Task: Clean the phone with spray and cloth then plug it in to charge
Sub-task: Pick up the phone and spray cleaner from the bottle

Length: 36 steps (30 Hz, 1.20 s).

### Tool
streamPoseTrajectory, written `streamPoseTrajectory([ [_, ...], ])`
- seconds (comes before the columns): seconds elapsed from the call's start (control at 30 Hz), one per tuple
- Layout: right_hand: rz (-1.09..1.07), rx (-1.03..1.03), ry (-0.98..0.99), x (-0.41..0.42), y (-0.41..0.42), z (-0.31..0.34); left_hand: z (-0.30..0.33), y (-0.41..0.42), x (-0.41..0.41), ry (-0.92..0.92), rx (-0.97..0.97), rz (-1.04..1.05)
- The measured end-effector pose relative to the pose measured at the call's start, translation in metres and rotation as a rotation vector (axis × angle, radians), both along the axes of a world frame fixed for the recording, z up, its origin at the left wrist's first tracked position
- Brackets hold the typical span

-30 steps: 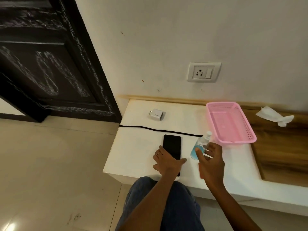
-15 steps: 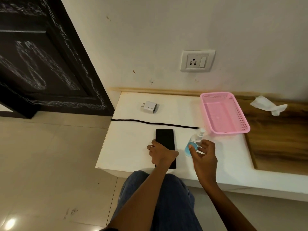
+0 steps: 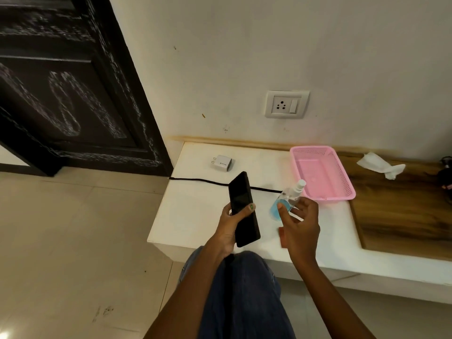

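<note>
My left hand [image 3: 231, 222] grips the slim black phone [image 3: 243, 208]; my right hand [image 3: 299, 222] seems loosely around the clear blue-liquid spray bottle [image 3: 287, 200], which could tip.

**One head camera, looking down over the ledge**

The single head view is looking forward and steeply down from above the person's lap, facing the wall. The white ledge [image 3: 195, 216] is sitting mid-frame, near the camera, with both forearms reaching up from the bottom edge. The wide lens is bending the dark door [image 3: 61, 81] at left. The wall socket [image 3: 286, 104] is showing higher up, farther off.
</note>
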State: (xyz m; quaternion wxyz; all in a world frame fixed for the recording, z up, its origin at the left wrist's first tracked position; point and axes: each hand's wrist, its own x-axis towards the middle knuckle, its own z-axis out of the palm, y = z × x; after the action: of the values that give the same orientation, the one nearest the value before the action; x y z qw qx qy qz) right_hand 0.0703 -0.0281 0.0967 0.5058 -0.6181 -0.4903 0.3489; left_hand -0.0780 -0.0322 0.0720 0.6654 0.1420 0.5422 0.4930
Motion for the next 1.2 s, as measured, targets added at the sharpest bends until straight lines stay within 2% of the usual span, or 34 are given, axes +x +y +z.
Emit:
streamPoseTrajectory([
  [0.13, -0.025, 0.046, 0.021, -0.001, -0.006, 0.013, 0.02, -0.017, -0.003, -0.386, 0.102, 0.074],
  [0.27, -0.025, 0.083, 0.024, -0.003, -0.014, 0.024, 0.028, -0.027, -0.011, -0.468, 0.165, 0.07],
  [0.53, 0.029, 0.061, 0.014, -0.012, -0.036, 0.042, 0.034, -0.05, -0.019, -0.654, 0.108, 0.085],
  [0.7, 0.089, 0.021, 0.051, -0.015, -0.049, 0.053, 0.038, -0.061, -0.023, -0.908, 0.235, 0.08],
  [1.2, 0.318, -0.099, 0.39, -0.033, -0.092, 0.077, 0.061, -0.077, -0.036, -0.745, 0.272, -0.038],
])
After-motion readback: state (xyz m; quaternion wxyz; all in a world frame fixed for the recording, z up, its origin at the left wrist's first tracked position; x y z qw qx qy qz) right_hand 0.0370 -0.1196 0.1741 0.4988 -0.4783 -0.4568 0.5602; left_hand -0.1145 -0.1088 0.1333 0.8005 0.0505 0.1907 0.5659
